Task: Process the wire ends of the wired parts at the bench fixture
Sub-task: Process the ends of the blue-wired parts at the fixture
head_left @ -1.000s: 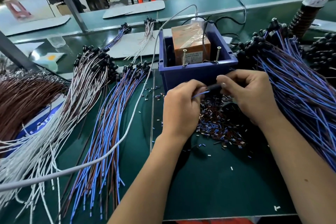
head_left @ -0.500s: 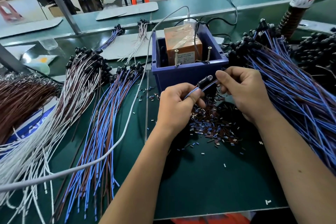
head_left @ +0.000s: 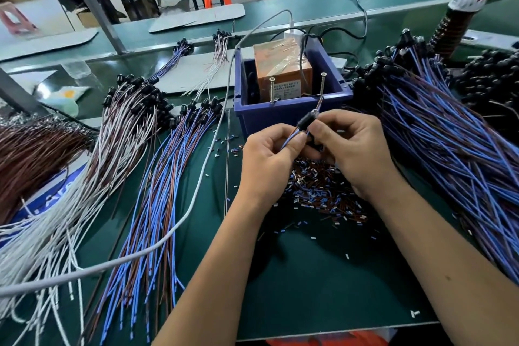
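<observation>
Head view. Left hand [head_left: 268, 161] pinches blue and brown wires [head_left: 290, 137] of one wired part between thumb and fingers. Right hand [head_left: 352, 152] grips same part's black body [head_left: 306, 121], tilted up toward blue bin [head_left: 292, 115]. Part held above tabletop [head_left: 323, 284], just before bin front wall. Bin holds orange box [head_left: 282, 67] with two upright screws [head_left: 271, 90]. Heap of cut insulation bits [head_left: 317, 191] under hands. Blue-brown wire bundle [head_left: 157, 199] left, bigger pile [head_left: 449, 135] right. White cable [head_left: 157, 244] crosses tabletop.
</observation>
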{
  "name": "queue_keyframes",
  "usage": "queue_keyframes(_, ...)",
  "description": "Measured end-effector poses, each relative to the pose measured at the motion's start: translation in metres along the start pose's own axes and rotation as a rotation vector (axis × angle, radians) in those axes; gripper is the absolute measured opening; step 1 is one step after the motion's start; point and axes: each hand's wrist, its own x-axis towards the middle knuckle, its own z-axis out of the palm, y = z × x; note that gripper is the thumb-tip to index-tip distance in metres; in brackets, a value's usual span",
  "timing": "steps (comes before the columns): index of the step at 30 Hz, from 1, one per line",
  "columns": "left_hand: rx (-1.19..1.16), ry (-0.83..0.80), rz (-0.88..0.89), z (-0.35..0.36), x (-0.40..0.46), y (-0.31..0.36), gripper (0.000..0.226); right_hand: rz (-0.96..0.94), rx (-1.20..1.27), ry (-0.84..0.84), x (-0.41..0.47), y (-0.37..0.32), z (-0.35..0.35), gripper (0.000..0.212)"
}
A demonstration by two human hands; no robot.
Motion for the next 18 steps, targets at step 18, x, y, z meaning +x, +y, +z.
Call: queue_keyframes(18, 0.104, 0.683, 0.285, 0.0109, -0.0047, -0.0027, 0.032, -0.228, -0.256, 0.376, 0.0025, 0.0001, -0.0033, 0.009)
